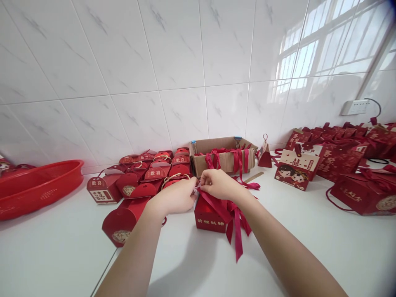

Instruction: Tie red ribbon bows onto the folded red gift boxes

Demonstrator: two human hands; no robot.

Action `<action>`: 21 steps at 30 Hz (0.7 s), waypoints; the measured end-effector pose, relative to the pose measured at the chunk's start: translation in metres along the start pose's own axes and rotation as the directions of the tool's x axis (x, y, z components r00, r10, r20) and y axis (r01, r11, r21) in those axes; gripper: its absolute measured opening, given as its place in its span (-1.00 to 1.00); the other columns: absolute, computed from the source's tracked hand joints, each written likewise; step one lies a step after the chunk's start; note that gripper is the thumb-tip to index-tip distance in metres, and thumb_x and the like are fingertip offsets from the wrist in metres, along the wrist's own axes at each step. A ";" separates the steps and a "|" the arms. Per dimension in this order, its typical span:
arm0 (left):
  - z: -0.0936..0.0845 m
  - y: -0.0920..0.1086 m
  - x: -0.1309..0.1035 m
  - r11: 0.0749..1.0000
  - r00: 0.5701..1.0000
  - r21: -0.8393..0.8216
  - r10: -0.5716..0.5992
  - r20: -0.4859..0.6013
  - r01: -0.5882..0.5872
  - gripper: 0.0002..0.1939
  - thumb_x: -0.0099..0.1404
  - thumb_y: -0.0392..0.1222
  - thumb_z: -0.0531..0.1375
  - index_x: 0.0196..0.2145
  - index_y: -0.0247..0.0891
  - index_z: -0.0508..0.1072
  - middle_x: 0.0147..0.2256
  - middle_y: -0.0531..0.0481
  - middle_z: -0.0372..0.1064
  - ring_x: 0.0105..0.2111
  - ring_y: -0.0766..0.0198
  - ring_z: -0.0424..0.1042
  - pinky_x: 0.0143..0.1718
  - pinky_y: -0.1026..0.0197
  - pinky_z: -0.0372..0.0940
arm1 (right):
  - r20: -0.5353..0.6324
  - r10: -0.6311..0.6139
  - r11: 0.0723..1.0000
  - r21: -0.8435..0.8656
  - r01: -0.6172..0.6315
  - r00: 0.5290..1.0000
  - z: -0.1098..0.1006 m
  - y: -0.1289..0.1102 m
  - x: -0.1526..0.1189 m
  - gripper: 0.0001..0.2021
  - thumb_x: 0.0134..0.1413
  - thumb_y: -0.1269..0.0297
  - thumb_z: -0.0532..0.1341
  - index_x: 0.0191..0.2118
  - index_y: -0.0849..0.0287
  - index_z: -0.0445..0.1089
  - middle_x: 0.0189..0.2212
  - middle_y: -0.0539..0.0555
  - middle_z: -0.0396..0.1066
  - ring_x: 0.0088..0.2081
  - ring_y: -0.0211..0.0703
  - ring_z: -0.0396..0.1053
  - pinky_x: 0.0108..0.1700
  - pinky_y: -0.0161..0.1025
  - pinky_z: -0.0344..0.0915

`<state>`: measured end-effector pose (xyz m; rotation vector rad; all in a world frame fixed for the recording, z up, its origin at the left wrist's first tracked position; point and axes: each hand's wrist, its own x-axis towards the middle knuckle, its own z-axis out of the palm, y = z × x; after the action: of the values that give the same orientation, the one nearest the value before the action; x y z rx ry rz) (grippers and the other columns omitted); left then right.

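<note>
A small red gift box [210, 220] with gold lettering on its front stands on the white table before me. Dark red ribbon [237, 235] lies over its top and trails down its right side. My left hand [182, 196] is closed at the box's upper left, its fingertips pinching something too small to make out. Just right of it, my right hand [216, 183] pinches the ribbon above the box. The two hands' fingertips nearly meet, and they hide the top of the box.
Several red gift boxes [154, 173] stand in rows at left, beside a red plastic basket [58, 181]. Behind my hands is a cardboard box [227, 163] hung with ribbons. More red boxes and a couple-printed box [292, 175] stand at right. A power strip [355, 107] is on the tiled wall.
</note>
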<state>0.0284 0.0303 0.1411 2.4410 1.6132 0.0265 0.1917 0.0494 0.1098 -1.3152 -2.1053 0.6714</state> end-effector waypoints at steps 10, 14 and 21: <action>0.002 -0.002 0.006 1.000 0.999 0.019 -0.004 -0.049 0.005 -0.90 0.16 -0.25 -0.05 -0.50 -0.17 0.15 -0.43 -0.05 0.37 -0.46 0.13 0.37 -0.55 0.20 0.12 | 0.006 -0.028 1.000 0.011 0.028 1.000 0.005 0.001 0.003 -0.94 -0.02 0.44 0.19 -0.37 0.17 0.35 -0.39 0.03 0.47 -0.37 -0.21 0.39 -0.37 -0.31 0.25; 0.002 -0.003 0.008 1.000 0.995 0.004 -0.008 -0.098 0.008 -0.90 0.14 -0.25 0.00 -0.52 -0.18 0.18 -0.42 -0.07 0.43 -0.42 0.09 0.42 -0.53 0.20 0.14 | 0.008 -0.058 0.998 0.027 0.058 0.998 0.002 0.001 0.001 -0.93 0.00 0.42 0.19 -0.34 0.16 0.36 -0.34 0.04 0.49 -0.31 -0.19 0.42 -0.31 -0.30 0.28; -0.019 0.000 -0.004 0.678 0.884 -0.701 -0.166 -0.437 -0.220 -0.87 0.28 -0.11 0.02 -0.37 -0.19 0.17 -0.45 0.00 0.52 -0.48 0.21 0.53 -0.42 0.22 0.32 | -0.046 0.030 0.990 -0.134 -0.036 0.998 -0.037 0.010 -0.016 -0.68 -0.14 0.63 0.10 -0.28 0.12 0.38 -0.25 0.05 0.47 -0.22 -0.14 0.40 -0.30 -0.30 0.26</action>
<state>0.0247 0.0297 0.1599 1.8518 1.3140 1.1406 0.2298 0.0431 0.1266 -1.4272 -2.1294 0.5160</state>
